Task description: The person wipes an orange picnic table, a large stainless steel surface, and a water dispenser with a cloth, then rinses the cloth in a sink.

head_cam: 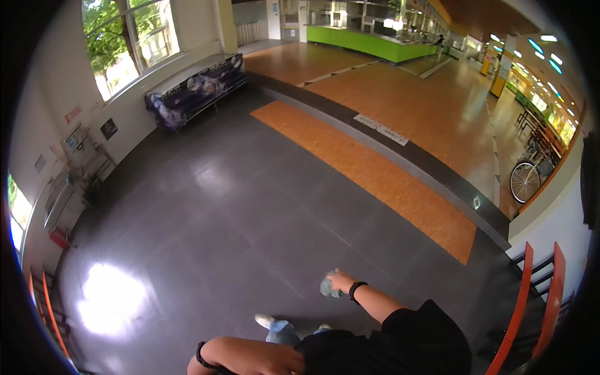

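Note:
My right hand (341,281), with a black band at the wrist, reaches out over the dark tiled floor (225,211) and grips a crumpled grey-green cloth (330,287). Close to the front of my black shirt (384,349) is my left hand (281,360), which also has a black band on its wrist. Its fingers are partly cut off at the lower edge, so what they do cannot be told. Below are my light blue trouser leg (282,332) and a pale shoe (265,320).
A low step (375,150) with an orange strip (365,178) before it crosses the floor. Red-orange benches (513,309) stand at the right; a covered table (197,93) is by the window. Beyond are a green counter (356,42) and a bicycle (525,182).

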Tool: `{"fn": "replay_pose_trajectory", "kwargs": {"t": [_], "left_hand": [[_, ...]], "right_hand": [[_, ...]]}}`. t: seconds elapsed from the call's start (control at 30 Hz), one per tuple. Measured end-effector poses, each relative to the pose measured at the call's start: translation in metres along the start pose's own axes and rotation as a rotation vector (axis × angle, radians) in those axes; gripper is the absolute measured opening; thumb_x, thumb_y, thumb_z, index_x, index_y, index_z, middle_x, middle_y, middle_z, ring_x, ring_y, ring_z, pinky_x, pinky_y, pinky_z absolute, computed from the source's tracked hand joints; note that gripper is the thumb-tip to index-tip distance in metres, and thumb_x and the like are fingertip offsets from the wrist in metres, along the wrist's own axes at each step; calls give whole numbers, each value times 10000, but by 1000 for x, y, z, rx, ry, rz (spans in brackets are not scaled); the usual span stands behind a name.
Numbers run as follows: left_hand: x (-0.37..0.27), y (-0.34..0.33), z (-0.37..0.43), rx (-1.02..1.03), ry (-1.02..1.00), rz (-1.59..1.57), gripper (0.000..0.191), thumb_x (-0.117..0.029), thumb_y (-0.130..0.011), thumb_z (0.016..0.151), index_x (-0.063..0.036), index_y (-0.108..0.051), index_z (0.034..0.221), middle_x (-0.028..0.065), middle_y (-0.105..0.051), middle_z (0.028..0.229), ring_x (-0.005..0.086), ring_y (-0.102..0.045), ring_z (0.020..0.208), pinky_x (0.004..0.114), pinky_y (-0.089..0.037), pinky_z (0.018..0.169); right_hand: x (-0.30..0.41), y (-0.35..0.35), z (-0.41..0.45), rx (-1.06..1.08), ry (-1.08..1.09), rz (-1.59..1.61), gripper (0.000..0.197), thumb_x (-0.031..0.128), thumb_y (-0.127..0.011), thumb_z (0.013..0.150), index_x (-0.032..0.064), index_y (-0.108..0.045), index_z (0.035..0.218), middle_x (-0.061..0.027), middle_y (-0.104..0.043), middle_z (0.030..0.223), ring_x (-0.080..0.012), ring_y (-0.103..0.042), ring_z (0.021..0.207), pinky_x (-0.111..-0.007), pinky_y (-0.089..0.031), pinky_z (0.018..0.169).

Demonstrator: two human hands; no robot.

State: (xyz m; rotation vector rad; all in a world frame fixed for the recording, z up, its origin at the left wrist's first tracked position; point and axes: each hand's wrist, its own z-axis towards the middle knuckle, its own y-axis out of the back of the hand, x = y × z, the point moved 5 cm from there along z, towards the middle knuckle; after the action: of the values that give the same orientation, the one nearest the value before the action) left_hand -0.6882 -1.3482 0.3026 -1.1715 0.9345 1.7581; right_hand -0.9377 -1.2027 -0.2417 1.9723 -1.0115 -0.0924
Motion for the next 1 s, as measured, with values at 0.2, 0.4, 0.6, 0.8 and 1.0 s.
{"fn": "replay_pose_trajectory", "kwargs": {"t": [0.2, 0.4, 0.6, 0.8, 1.0], "left_hand": [[-18, 160, -133, -239, 238, 641, 416, -302, -714, 851, -100, -655, 1210, 135, -640, 1213, 308, -602, 1087, 440, -470, 899], [-84, 350, -243, -724, 19, 724, 232, -213, -669, 908, -34, -742, 1035, 205, -636, 1250, 332, -653, 1046, 404, -519, 904], [-159, 483, -287, -955, -539, 916, 477, -392, -557, 948, -34, -614, 1258, 231, -584, 1271, 344, -611, 1086, 453, -486, 949], [-152, 564, -321, -792, -791, 869, 507, -385, -584, 935, -53, -548, 1316, 228, -487, 1344, 352, -510, 1172, 473, -440, 988], [-134, 716, -359, -836, -788, 880, 562, -378, -611, 921, -71, -481, 1374, 224, -390, 1417, 360, -409, 1258, 493, -394, 1026]], "right_hand": [[52, 198, 91, -248, -149, 406, 648, 114, -645, 791, 195, -494, 1416, -190, -438, 1383, -379, -568, 1160, -441, -537, 902], [-5, 153, 130, -299, -296, 481, 658, 306, -701, 772, 93, -526, 1369, -193, -661, 1200, -324, -641, 1086, -431, -509, 893], [-22, 74, 80, 225, -597, 332, 533, 343, -687, 803, 35, -628, 1234, -218, -591, 1313, -377, -550, 1221, -470, -457, 996], [-1, 156, 185, 276, -669, 418, 532, 323, -684, 811, 38, -614, 1255, -215, -593, 1311, -373, -550, 1221, -467, -457, 999], [-1, 270, 408, 218, -480, 305, 533, 303, -680, 820, 40, -600, 1276, -211, -595, 1310, -370, -550, 1221, -463, -456, 1001]]}}
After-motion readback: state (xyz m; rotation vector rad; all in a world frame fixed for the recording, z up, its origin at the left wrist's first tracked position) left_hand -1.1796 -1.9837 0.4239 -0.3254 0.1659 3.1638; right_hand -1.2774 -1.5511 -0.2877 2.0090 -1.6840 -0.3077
